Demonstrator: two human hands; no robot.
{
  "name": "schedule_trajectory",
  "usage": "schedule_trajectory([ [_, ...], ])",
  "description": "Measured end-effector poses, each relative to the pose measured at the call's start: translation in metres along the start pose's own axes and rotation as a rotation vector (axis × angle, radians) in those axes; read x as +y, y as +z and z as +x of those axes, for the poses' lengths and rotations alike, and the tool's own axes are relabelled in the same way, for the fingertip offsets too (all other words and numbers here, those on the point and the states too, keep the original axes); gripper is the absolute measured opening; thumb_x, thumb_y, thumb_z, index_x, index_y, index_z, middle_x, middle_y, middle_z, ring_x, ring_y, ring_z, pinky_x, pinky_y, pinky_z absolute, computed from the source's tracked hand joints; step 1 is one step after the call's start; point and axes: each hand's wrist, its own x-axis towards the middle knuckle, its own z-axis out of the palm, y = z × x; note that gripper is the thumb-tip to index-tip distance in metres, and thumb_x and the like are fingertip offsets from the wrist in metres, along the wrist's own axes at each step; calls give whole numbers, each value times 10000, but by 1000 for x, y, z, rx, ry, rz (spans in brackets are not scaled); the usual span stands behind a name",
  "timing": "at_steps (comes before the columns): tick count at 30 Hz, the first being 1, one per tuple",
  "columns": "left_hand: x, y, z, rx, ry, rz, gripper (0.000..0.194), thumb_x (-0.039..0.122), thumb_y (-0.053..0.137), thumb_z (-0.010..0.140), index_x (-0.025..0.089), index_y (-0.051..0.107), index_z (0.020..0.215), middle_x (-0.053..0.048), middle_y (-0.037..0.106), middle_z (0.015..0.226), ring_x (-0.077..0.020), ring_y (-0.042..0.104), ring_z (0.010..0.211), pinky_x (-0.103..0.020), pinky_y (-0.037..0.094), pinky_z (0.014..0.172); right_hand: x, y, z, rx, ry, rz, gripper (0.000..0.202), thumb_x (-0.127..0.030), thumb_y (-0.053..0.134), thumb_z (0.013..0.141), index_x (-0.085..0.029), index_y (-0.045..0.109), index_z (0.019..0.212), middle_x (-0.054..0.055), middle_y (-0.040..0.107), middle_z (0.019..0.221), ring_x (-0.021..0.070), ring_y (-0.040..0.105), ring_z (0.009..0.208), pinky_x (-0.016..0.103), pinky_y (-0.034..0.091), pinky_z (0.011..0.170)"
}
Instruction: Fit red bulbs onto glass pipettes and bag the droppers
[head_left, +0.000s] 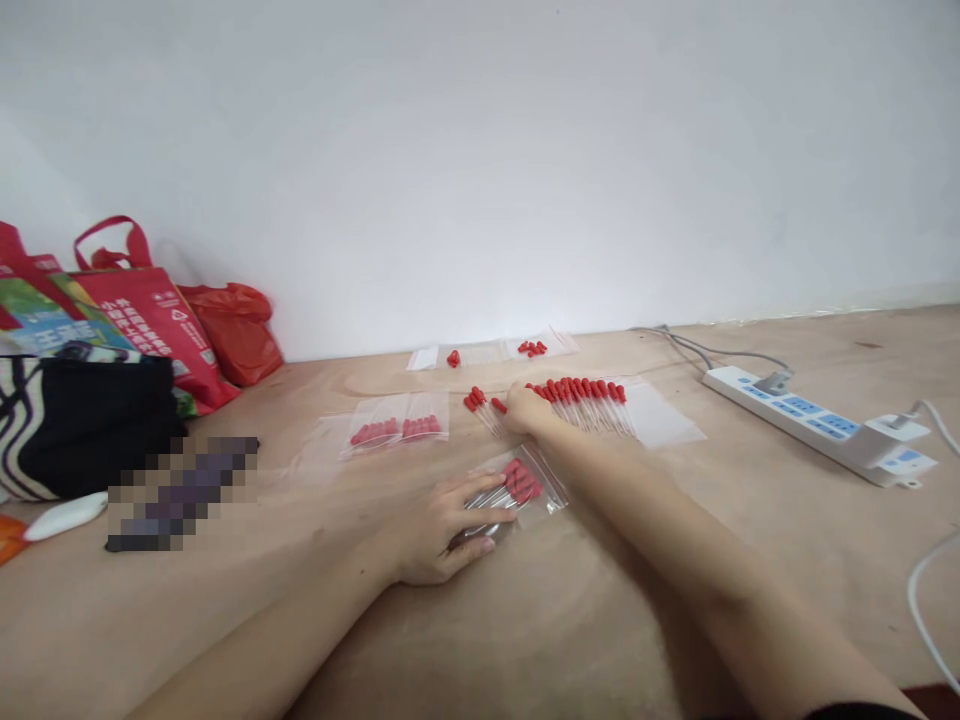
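Observation:
My left hand (450, 528) rests on the wooden table with its thumb and fingers around a clear zip bag (555, 492). Inside that bag lies a bunch of droppers with red rubber bulbs (523, 482). Farther out, my right hand (527, 411) has its fingers closed at a red-bulbed dropper (498, 405); the exact grip is partly hidden. To its right, a row of red-bulbed droppers (585, 392) lies side by side, stems toward me. A few more droppers (474, 398) lie just left of my right hand.
Filled clear bags (395, 425) lie left of the droppers, and other bags (484, 354) near the wall. A white power strip (795, 410) with cables stands right. Red shopping bags (150, 320), a black cloth bag (90, 420) and a blurred dark object (187, 492) are left.

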Motion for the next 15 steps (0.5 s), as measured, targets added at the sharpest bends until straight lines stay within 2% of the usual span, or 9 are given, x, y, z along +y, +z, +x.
schedule_trajectory([
  [3,0,0,-1,12,-30,-11,381,280,468,815,286,468,1196,-53,297,1366,-274,319,1220,-432,335,961,3,-5,-3,16,-19,0,406,-173,479,746,-38,406,1122,230,551,1032,278,546,965,359,422,770],
  [6,-1,1,-1,25,-30,-20,406,278,474,810,296,440,1214,-41,255,1385,-272,316,1222,-423,333,964,22,-16,-12,75,-92,71,527,-95,432,735,-46,269,1234,183,562,1013,219,559,919,294,427,756],
  [10,-3,2,-2,9,-52,-12,412,274,467,810,300,428,1220,-49,246,1386,-270,315,1223,-427,338,957,62,-23,-34,222,-107,440,605,-173,405,774,-83,117,1299,80,568,819,167,574,656,267,463,590],
  [12,-3,2,-2,9,-59,-22,415,270,474,806,298,430,1218,-50,254,1383,-273,323,1218,-428,343,952,78,-22,-48,227,-81,657,638,-206,420,774,-123,75,1303,29,526,742,137,539,518,260,462,492],
  [15,-3,1,-2,13,-64,-37,411,264,481,800,291,443,1208,-53,271,1376,-274,339,1208,-427,346,950,89,-18,-65,244,-7,880,647,-214,458,754,-165,88,1283,-21,468,681,123,521,461,269,476,460],
])
